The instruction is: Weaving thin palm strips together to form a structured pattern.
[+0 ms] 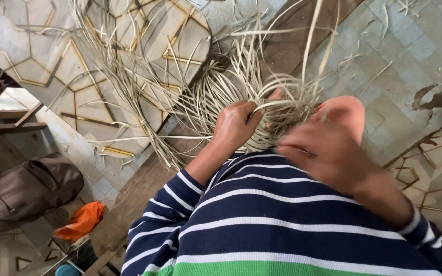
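From the head camera I look down over a navy, white and green striped sleeve (262,220) at both hands working a pale, half-woven bundle of thin cane strips (277,105). It sits between the hands, just above the person's bare knee (346,115), with loose ends fanning up and left across the floor.

My left hand (236,125) is closed on a gathered bunch of the strips at the near edge of the weave. My right hand (325,153) is blurred, fingers curled, close against the woven part; I cannot tell whether it actually holds a strand.

I judge the strips light, springy and fairly stiff along their length, smooth enough to slip, and likely to kink or split if bent sharply. The best hold looks to be where they bunch densely near the weave, not out at the free tips.

Around the work: flat pale panels with wooden hexagon frames (42,56), a worn blue-grey tiled floor (410,51), a dark brown soft bag (29,186) lower left, and an orange crumpled cloth (80,221) beside it.
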